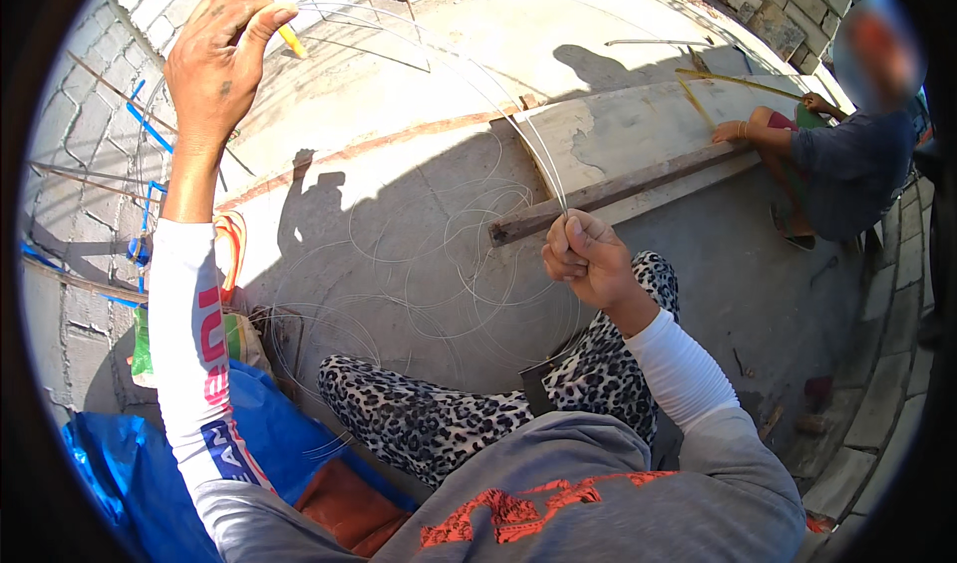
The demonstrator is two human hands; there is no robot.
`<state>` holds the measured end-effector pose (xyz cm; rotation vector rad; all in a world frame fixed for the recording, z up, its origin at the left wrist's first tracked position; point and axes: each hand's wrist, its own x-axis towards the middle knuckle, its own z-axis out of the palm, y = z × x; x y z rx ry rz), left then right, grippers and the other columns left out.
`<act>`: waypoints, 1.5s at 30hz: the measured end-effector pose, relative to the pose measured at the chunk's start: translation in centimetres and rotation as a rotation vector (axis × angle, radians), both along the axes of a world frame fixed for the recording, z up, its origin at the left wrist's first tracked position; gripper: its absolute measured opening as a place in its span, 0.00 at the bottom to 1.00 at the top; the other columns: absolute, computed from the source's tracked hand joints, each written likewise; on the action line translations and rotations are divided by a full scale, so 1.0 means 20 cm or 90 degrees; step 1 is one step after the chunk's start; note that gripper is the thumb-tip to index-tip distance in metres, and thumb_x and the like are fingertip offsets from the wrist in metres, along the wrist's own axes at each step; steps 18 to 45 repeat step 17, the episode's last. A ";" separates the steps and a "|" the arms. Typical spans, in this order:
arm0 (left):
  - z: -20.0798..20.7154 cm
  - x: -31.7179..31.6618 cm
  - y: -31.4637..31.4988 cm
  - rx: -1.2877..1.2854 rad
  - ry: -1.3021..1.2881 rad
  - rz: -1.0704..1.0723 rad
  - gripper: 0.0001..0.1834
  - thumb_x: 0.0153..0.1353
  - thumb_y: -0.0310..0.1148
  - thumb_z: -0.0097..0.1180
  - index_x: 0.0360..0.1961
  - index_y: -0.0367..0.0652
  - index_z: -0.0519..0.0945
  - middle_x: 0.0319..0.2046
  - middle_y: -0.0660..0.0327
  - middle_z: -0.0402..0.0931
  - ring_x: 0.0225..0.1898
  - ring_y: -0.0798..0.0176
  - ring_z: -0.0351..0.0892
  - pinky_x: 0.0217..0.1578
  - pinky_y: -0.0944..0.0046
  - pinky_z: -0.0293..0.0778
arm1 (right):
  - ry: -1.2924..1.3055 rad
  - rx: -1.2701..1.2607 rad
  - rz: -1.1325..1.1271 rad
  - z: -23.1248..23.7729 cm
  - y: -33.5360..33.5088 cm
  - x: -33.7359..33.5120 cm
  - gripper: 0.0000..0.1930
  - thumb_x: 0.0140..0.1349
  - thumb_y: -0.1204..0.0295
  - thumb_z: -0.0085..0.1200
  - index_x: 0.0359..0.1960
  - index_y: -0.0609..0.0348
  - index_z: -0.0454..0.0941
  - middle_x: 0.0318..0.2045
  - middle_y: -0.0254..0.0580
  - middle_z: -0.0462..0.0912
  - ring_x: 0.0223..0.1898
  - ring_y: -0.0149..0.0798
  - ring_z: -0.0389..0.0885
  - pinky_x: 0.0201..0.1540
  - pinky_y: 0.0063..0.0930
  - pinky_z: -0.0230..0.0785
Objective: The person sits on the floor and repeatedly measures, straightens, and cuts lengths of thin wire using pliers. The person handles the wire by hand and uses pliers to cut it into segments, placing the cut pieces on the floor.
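My left hand (219, 69) is raised at the upper left, its fingers closed around one end of a thin pale wire (477, 62). A short yellow piece (292, 42) sticks out below its thumb; it looks like a tool handle, but the rest is hidden in the palm. Near the middle, my right hand (595, 264) pinches the wire's other part, where two strands come together. The wire bows in an arc between both hands. Loose loops of similar wire (439, 299) are spread over the concrete floor in front of my legs.
At the right, a person (857, 164) crouches by a pale board (638, 129) with a yellow strip. A wooden beam (608, 194) lies along the board. Blue sheeting (140, 478) and an orange hose (231, 249) lie at left, beside a block wall (95, 134) with protruding rods.
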<state>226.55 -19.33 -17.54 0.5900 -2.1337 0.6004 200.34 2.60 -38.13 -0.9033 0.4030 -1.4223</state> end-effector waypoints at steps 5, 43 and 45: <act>-0.24 0.09 -0.03 0.235 0.000 0.151 0.17 0.63 0.46 0.52 0.32 0.43 0.82 0.28 0.62 0.77 0.30 0.60 0.75 0.32 0.64 0.69 | -0.129 0.124 0.050 -0.02 -0.07 -0.02 0.17 0.71 0.61 0.38 0.24 0.55 0.64 0.15 0.26 0.55 0.15 0.23 0.51 0.18 0.19 0.48; -0.22 0.13 -0.15 0.171 0.146 0.185 0.23 0.60 0.57 0.53 0.32 0.47 0.82 0.17 0.60 0.72 0.19 0.63 0.69 0.25 0.63 0.66 | 0.249 0.109 -0.073 -0.10 -0.05 -0.05 0.17 0.69 0.57 0.42 0.29 0.58 0.69 0.17 0.32 0.65 0.19 0.32 0.69 0.31 0.28 0.69; -0.22 0.13 -0.15 0.171 0.146 0.185 0.23 0.60 0.57 0.53 0.32 0.47 0.82 0.17 0.60 0.72 0.19 0.63 0.69 0.25 0.63 0.66 | 0.249 0.109 -0.073 -0.10 -0.05 -0.05 0.17 0.69 0.57 0.42 0.29 0.58 0.69 0.17 0.32 0.65 0.19 0.32 0.69 0.31 0.28 0.69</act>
